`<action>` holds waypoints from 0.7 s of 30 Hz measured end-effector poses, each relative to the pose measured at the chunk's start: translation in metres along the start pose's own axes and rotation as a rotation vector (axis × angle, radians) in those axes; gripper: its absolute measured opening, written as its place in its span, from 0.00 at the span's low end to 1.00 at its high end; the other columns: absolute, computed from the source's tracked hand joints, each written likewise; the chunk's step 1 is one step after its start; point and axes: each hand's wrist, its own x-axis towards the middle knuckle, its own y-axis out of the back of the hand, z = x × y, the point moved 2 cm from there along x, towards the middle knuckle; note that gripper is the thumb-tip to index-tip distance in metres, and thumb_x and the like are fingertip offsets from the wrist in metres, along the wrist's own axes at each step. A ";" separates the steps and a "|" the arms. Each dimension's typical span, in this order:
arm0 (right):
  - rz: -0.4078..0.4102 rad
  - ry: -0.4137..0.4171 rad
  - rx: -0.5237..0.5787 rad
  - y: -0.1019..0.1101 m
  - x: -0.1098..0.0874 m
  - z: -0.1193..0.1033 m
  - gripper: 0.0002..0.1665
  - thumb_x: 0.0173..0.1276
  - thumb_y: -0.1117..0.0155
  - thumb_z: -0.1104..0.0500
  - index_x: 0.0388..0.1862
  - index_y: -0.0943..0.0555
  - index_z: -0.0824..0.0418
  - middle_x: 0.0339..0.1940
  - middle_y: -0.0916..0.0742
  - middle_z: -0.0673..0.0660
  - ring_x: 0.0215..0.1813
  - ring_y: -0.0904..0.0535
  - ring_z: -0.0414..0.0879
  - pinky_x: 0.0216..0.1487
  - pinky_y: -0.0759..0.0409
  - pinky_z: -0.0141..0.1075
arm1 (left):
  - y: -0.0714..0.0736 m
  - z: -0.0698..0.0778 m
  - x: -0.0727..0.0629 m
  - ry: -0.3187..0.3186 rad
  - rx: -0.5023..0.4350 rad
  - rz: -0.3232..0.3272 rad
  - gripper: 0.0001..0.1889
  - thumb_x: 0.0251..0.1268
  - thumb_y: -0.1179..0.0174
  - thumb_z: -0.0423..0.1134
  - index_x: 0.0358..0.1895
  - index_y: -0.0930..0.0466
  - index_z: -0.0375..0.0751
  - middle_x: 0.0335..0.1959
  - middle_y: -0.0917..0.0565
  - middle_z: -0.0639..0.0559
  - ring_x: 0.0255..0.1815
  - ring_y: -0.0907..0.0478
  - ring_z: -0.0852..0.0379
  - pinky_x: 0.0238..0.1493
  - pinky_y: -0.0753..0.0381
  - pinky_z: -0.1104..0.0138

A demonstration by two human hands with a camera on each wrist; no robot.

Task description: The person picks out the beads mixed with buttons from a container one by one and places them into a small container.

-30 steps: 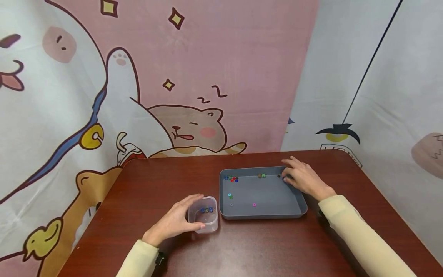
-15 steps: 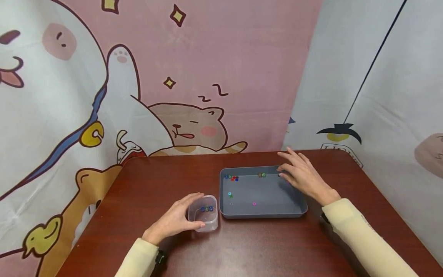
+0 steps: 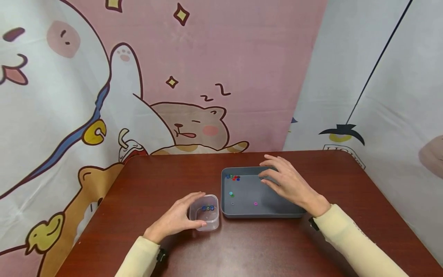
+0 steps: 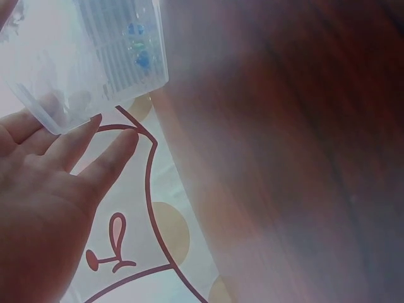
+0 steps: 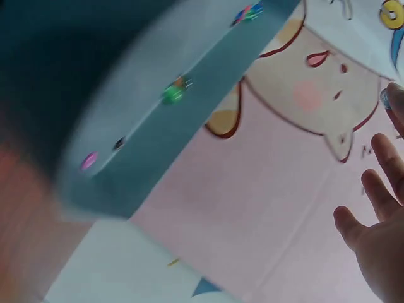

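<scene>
My left hand point(image 3: 178, 216) grips a clear plastic box point(image 3: 209, 226) between thumb and fingers at the tray's left side. Inside the box lie three blue and green marbles point(image 3: 208, 207). My right hand point(image 3: 290, 186) is above the right part of the grey tray point(image 3: 243, 190). In the right wrist view, a bluish glass marble point(image 5: 384, 98) shows at the fingertips, pinched there, with the thumb largely out of sight. Other fingers are spread. Two marbles point(image 5: 175, 92), a dark bead point(image 5: 118, 144) and a pink ring point(image 5: 89, 160) lie along the tray's back side, covered by my hand in the head view.
Several small beads and marbles point(image 3: 233, 177) cluster in the tray's back left corner. Small rings point(image 3: 231, 193) lie at its left, and a pink ring point(image 3: 255, 204) near its front. The brown table point(image 3: 173, 169) meets a printed cloth point(image 3: 263, 96) behind.
My right hand has risen from the tray's back right corner and moved left over the tray, with a marble at its fingertips. My left hand stays on the box.
</scene>
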 end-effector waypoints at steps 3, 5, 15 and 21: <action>0.005 0.019 0.025 -0.001 0.007 -0.012 0.14 0.57 0.19 0.64 0.42 0.12 0.57 0.57 0.16 0.59 0.73 0.29 0.63 0.73 0.36 0.61 | 0.000 0.000 0.000 -0.002 -0.003 0.000 0.47 0.52 0.22 0.59 0.75 0.29 0.44 0.73 0.27 0.47 0.71 0.28 0.48 0.68 0.27 0.44; 0.010 0.034 0.045 -0.002 0.012 -0.021 0.13 0.59 0.20 0.63 0.43 0.12 0.57 0.57 0.16 0.59 0.73 0.28 0.62 0.74 0.37 0.59 | 0.000 -0.001 0.000 -0.004 -0.003 0.002 0.47 0.52 0.21 0.58 0.75 0.29 0.44 0.73 0.27 0.47 0.71 0.28 0.48 0.68 0.27 0.44; 0.022 0.117 0.160 -0.018 0.035 -0.061 0.09 0.70 0.26 0.58 0.47 0.13 0.58 0.51 0.14 0.52 0.61 0.19 0.50 0.67 0.24 0.45 | -0.001 -0.001 0.001 -0.024 0.010 0.008 0.48 0.52 0.23 0.61 0.75 0.29 0.43 0.73 0.26 0.47 0.72 0.28 0.48 0.68 0.27 0.45; 0.013 0.164 0.189 -0.034 0.047 -0.082 0.10 0.69 0.25 0.58 0.47 0.13 0.58 0.50 0.14 0.51 0.59 0.19 0.46 0.65 0.23 0.43 | -0.001 -0.001 0.001 -0.040 0.011 0.010 0.48 0.53 0.22 0.60 0.75 0.29 0.42 0.72 0.26 0.46 0.72 0.28 0.48 0.68 0.27 0.46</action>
